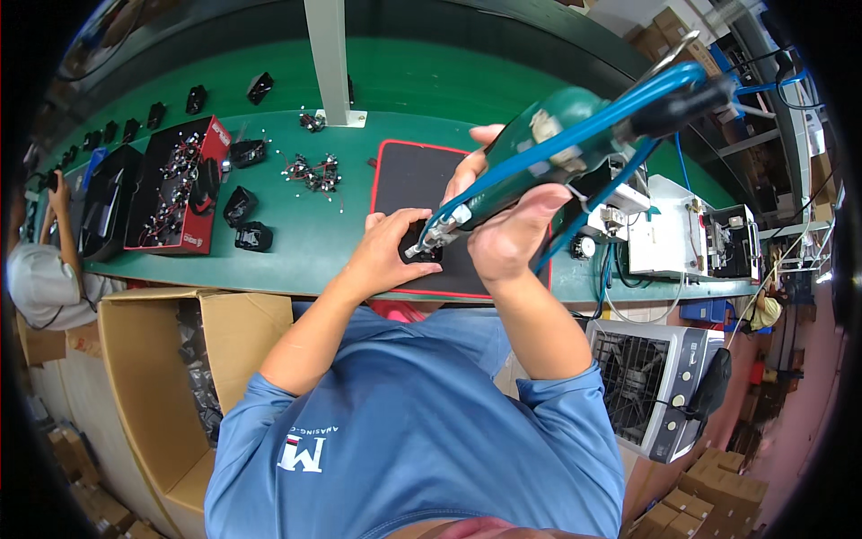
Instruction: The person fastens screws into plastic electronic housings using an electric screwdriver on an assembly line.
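1. At the far left, another person (49, 286) in a pale cap stands by the green bench (310, 256), one arm raised.
2. Small black pieces run in a line along the bench's far left side, beside an open black box (109, 199).
3. A cardboard box (148, 377) stands open below the bench edge, with dark, shiny packing inside; its exact kind is hard to tell.
4. Next to the black box, a red box (217, 144) holds a tangle of wires (182, 175) with white ends.
5. Three black housings (253, 236) sit just right of the red box, and a loose pile of wires lies a little farther right.
6. The left hand (379, 256) curls its thumb and fingers around a black part (433, 255), pinching it over the near half of a dark, red-edged mat (406, 175).
7. The tip of a green tool (516, 139) points down at that part; whether they touch, I cannot tell.
8. The right hand (505, 241) wraps around the tool's body, thumb on the near side, fingers on the far side. A blue hose (669, 85) runs along the tool.
9. Farther right are a round gauge (583, 248) and a white machine (660, 225) on the bench, with a fan (636, 382) below.
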